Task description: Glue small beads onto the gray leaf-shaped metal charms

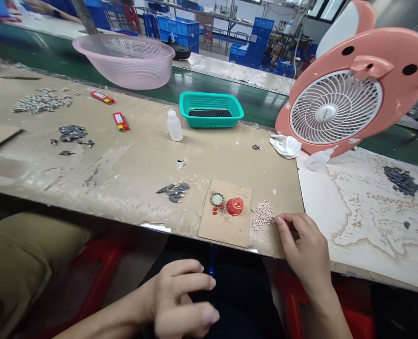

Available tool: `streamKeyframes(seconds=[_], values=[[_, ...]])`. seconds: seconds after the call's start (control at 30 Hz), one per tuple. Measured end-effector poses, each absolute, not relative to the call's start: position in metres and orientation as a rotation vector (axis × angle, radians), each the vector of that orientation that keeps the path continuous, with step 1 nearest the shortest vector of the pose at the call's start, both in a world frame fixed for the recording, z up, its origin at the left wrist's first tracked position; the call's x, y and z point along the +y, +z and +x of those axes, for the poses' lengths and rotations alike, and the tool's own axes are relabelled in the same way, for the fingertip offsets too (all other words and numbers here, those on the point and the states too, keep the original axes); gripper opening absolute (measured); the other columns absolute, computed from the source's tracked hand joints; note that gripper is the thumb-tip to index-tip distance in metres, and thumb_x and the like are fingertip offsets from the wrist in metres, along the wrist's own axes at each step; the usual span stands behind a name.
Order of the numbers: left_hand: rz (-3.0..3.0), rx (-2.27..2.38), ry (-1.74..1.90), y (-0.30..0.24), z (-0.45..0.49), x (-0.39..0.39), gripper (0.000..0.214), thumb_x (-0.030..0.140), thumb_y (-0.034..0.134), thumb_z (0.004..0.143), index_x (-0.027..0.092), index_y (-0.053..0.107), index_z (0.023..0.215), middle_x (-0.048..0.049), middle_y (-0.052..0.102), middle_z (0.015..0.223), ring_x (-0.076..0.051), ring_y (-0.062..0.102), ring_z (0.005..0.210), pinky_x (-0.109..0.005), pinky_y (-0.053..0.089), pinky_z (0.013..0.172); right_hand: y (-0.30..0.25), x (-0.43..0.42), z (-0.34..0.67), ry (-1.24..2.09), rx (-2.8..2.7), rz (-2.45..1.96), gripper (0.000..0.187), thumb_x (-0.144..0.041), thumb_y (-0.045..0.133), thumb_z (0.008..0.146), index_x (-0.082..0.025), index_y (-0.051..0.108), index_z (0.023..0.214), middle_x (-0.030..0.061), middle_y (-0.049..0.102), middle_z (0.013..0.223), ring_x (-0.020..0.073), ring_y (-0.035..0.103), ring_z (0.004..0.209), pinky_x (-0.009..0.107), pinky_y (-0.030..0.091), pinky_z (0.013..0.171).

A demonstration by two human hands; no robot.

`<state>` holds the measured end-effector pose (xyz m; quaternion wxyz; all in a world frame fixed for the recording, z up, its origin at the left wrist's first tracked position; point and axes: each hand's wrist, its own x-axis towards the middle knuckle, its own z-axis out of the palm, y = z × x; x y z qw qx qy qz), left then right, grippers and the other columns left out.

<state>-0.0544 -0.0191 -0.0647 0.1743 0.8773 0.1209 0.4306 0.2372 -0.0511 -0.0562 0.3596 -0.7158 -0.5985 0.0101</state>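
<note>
- Here's the right hand (306,245), fingertips at the right edge of the small pink beads (263,215), thumb and forefinger pressed together; whether a bead is caught between them is too small to tell.
- The left hand (182,296) hangs in front of the near table edge, blurred, fingers bent and spread apart.
- Just left of the beads lies a cardboard piece (209,228), and on it sit a red cup (235,205) and, to its left, a crimped bottle cap (217,199).
- Farther left, a cluster of dark grey pieces (175,191).
- Beyond, a white squeeze bottle (174,126) stands upright, left of a green basket (211,123).
- Far right, a pink fan (327,113) leans beside a crumpled white cloth (285,146).
</note>
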Motion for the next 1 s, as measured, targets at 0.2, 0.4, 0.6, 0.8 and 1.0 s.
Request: streamKeyframes(seconds=[0.2, 0.4, 0.6, 0.8, 1.0], values=[[2.5, 0.21, 1.173, -0.069, -0.019, -0.004, 0.026, 0.007, 0.051, 0.091, 0.012, 0.059, 0.115, -0.0037, 0.072, 0.077, -0.014, 0.059, 0.054, -0.028, 0.042, 0.047, -0.052, -0.057, 0.233, -0.049, -1.411, -1.859, 0.016, -0.034, 0.058, 0.096, -0.022, 0.064, 0.088, 0.0022, 0.063, 0.08, 0.018, 0.057, 0.072, 0.033, 0.046, 0.066], [2.274, 0.305, 1.08, -0.054, 0.003, -0.011, 0.034, -0.001, 0.055, 0.085, 0.011, 0.063, 0.116, -0.0037, 0.069, 0.074, -0.014, 0.06, 0.059, -0.027, 0.045, 0.053, -0.047, -0.06, 0.234, -0.006, -1.378, -1.993, 0.015, -0.033, 0.058, 0.096, -0.022, 0.068, 0.095, 0.003, 0.066, 0.086, 0.0194, 0.06, 0.08, 0.037, 0.05, 0.074], [2.26, 0.281, 1.029, -0.06, 0.003, -0.015, 0.034, -0.002, 0.055, 0.085, 0.011, 0.065, 0.115, -0.0036, 0.068, 0.073, -0.014, 0.057, 0.057, -0.027, 0.044, 0.051, -0.045, -0.064, 0.24, 0.062, -1.405, -2.063, 0.021, -0.034, 0.058, 0.095, -0.023, 0.072, 0.107, 0.0045, 0.067, 0.089, 0.021, 0.061, 0.084, 0.04, 0.051, 0.077], [2.255, 0.339, 1.067, -0.056, -0.007, -0.012, 0.031, -0.004, 0.056, 0.086, 0.009, 0.065, 0.114, -0.0029, 0.067, 0.071, -0.013, 0.06, 0.059, -0.025, 0.048, 0.054, -0.041, -0.075, 0.246, 0.001, -1.314, -2.069, 0.02, -0.033, 0.059, 0.095, -0.021, 0.072, 0.105, 0.0041, 0.068, 0.091, 0.0185, 0.062, 0.08, 0.037, 0.051, 0.074], [2.246, 0.39, 1.096, -0.049, -0.007, -0.006, 0.023, 0.0, 0.058, 0.089, 0.01, 0.065, 0.108, -0.0013, 0.068, 0.07, -0.011, 0.061, 0.058, -0.023, 0.049, 0.054, -0.043, -0.068, 0.247, 0.048, -1.37, -2.04, 0.019, -0.03, 0.059, 0.096, -0.021, 0.073, 0.106, 0.0036, 0.067, 0.09, 0.017, 0.061, 0.077, 0.035, 0.051, 0.072]])
